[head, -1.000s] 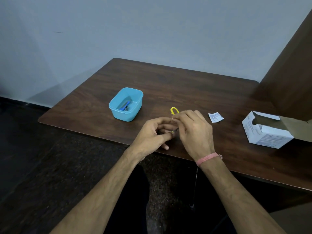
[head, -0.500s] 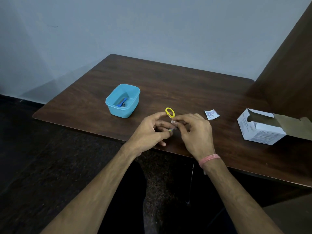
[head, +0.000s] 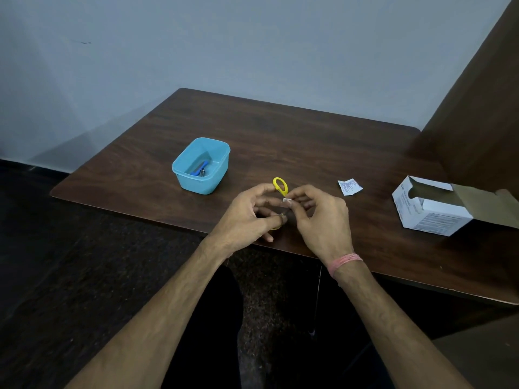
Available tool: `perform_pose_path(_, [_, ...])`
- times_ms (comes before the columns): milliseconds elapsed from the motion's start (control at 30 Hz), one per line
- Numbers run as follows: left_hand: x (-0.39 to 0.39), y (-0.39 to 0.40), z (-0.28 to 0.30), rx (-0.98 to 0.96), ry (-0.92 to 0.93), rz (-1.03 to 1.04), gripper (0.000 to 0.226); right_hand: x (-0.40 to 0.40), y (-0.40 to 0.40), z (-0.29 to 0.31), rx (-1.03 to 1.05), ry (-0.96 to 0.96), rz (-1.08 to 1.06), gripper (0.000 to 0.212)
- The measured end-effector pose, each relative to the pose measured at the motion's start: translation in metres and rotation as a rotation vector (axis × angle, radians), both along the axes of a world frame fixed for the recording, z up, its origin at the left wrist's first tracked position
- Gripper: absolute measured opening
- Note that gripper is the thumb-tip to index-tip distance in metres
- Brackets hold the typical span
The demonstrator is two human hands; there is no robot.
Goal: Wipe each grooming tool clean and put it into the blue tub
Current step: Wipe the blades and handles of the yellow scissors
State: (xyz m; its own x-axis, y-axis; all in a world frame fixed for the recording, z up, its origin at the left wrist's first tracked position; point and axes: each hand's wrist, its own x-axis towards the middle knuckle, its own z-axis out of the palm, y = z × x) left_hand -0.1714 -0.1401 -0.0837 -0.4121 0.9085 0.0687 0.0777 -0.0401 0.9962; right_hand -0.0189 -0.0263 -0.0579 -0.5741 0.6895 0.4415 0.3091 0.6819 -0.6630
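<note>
Yellow-handled scissors (head: 280, 184) held above table; blue tub (head: 201, 165) left.

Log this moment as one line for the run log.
step: wiping scissors | left hand: holds scissors | right hand: pinches wipe | tub: blue tool inside | scissors not yet in tub

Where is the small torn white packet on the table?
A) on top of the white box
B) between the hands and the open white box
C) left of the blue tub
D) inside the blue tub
B: the torn white packet lies flat on the table, right of the hands and left of the open white box, far from the blue tub.
</note>
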Motion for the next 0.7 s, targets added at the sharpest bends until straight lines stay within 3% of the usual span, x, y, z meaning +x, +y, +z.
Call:
perform_pose_path(300, [0.0006, -0.0021, 0.0055, 0.009, -0.027, 0.018, 0.063, 0.0006, -0.0066, 0.0009, 0.126, -0.02, -0.003, 0.009])
perform_pose_path(567, [0.0015, -0.0029, 0.0079, 0.009, -0.046, 0.014, 0.061, -0.0004, -0.0039, -0.0064, -0.054, 0.103, -0.028, 0.016])
perform_pose_path(700, [0.0017, -0.004, 0.0096, 0.007, -0.044, 0.008, 0.061, -0.001, -0.0045, -0.0058, -0.048, 0.135, -0.056, 0.016])
